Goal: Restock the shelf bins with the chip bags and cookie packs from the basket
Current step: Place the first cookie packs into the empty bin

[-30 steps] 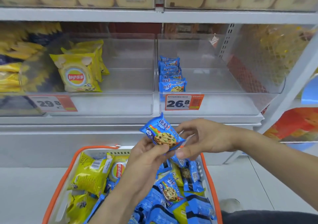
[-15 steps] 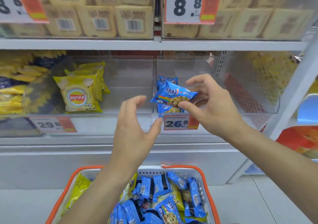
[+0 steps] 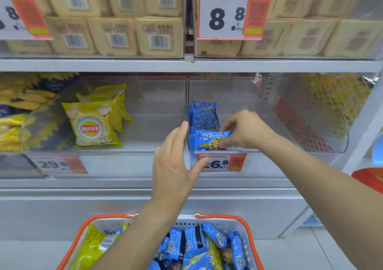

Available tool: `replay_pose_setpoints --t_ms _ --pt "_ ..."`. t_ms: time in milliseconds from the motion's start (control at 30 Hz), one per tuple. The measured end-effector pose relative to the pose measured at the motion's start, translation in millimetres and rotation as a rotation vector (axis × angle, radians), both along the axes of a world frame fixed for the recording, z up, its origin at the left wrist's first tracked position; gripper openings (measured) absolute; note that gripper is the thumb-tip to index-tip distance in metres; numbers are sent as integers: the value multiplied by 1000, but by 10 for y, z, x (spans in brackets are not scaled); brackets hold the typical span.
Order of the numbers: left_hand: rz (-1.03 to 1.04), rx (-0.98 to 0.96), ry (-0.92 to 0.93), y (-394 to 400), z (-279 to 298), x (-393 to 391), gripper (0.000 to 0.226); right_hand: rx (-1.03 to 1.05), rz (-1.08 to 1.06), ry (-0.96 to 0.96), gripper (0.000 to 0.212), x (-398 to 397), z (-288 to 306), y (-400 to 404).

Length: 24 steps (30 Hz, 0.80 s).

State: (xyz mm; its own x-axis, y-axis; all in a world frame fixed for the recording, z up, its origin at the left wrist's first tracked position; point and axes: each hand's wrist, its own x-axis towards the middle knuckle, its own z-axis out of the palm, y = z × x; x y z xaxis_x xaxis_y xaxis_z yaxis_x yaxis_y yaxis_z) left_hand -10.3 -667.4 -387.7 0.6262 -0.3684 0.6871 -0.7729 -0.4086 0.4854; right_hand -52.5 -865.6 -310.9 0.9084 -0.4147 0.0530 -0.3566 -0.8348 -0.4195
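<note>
My right hand pinches a blue cookie pack at the front of the clear right bin, in front of a row of several like packs. Just left of that bin my left hand hovers with straight fingers, holding nothing, its thumb over the 26.8 price tag. The left clear bin holds yellow chip bags. Below, the orange-rimmed basket carries several blue cookie packs and yellow chip bags.
The upper shelf carries beige packs behind an 8.8 price tag. More yellow bags fill a bin at the far left. A white shelf upright stands at the right, with a red object beyond it.
My right hand carried the cookie pack from above the basket up into the right bin and lowered it to the front of the row. My left hand let go and rose beside the bin.
</note>
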Motion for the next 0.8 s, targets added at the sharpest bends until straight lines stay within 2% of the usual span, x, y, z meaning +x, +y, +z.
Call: replay_pose_setpoints --t_ms 133,400,567,700,800 --pt "-7 21 -21 11 -10 15 89 57 2 21 46 145 12 71" --pt "-8 23 -59 16 -23 20 88 52 -4 108 28 171 -103 84" --pt "-6 24 -63 28 -6 2 84 415 -12 143 20 98 -8 47" --pt "-10 77 -68 54 -4 -33 81 355 -26 81 29 -35 70 -32" --pt "-30 106 -52 80 9 -35 78 113 -81 -114 35 -190 138 -22"
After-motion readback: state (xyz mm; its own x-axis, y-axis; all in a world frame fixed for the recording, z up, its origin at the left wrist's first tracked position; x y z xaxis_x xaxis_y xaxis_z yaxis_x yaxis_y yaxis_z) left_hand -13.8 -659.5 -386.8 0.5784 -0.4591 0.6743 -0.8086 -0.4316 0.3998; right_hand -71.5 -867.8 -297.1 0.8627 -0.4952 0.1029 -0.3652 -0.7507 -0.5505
